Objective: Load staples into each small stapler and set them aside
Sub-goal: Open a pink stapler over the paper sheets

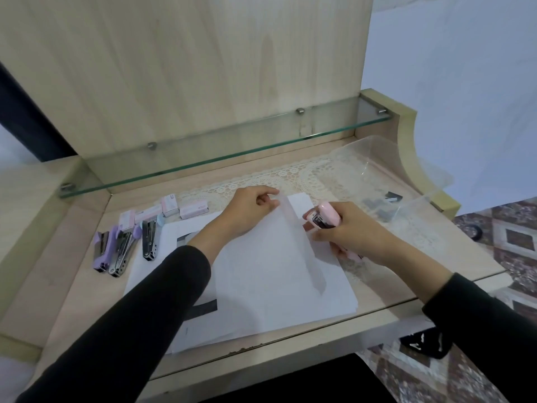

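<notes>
A light wooden desk (pixel 72 242) with a glass top carries everything. A lace mat (pixel 305 173) runs along its back edge under a glass shelf (pixel 232 152). Near the left edge lie three opened staplers (pixel 123 247), with small staple boxes (pixel 162 210) just behind them. A stack of white paper (pixel 261 286) covers the middle, reaching the front edge. A clear plastic tray (pixel 386 170) sits at the back right corner.

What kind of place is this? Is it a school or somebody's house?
Probably somebody's house, at a small wooden desk. A lace cloth lies under its glass top, patterned tiles cover the floor, and there is a glass shelf above. The right hand holds a pink stapler.
</notes>
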Demonstrator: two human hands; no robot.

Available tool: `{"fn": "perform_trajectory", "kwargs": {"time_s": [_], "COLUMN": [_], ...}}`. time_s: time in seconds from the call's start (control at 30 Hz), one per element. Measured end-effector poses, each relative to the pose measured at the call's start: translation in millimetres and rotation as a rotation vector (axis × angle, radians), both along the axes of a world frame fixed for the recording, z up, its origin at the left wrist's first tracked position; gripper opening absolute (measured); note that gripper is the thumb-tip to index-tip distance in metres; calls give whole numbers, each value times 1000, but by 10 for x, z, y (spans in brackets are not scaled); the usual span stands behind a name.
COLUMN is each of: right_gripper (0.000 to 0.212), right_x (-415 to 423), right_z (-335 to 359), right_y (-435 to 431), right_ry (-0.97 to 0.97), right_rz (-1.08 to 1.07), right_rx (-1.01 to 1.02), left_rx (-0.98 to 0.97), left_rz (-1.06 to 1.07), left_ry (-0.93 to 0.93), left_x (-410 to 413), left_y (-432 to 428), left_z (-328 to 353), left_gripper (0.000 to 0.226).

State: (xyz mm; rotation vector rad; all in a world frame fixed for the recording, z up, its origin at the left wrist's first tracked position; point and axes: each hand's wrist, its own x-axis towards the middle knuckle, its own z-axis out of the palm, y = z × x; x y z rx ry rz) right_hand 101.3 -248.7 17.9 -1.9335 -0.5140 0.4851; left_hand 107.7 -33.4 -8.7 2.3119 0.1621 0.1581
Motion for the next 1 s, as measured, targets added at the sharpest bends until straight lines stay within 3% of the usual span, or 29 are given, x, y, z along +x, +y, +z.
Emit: {"fn": "perform_trajectory", "kwargs": {"time_s": [0.1,0.27,0.4,0.5,0.7,0.87,1.0], "right_gripper": [24,28,52,46,50,64,75], "right_x": [-24,-80,-97,-130,-237,-247,-211], "right_z": [13,2,-59,-34,13,-25,-59], "right_y": [3,46,32,35,54,138,137], "right_ry": [-49,-166,-253,-284,-464,-546,-553], "right_rz": [67,175,260,297,464,532,479], "right_rx": [48,-1,-61,-90,-273,-409,-427], "left_rx": [-50,35,-87,-113,206,688,744], "left_rz": [65,63,49,3,-89,-190,-231], "left_ry": [23,29,47,17,-93,-70,-14], "left_x": [36,16,-17,-61,-140,-216,-251], "left_y": [-32,-70,-21,14,70,72,59], "left_z": [-7,61,108,127,6,-42,-88], "left_gripper": [33,48,50,58,43,41,46]}}
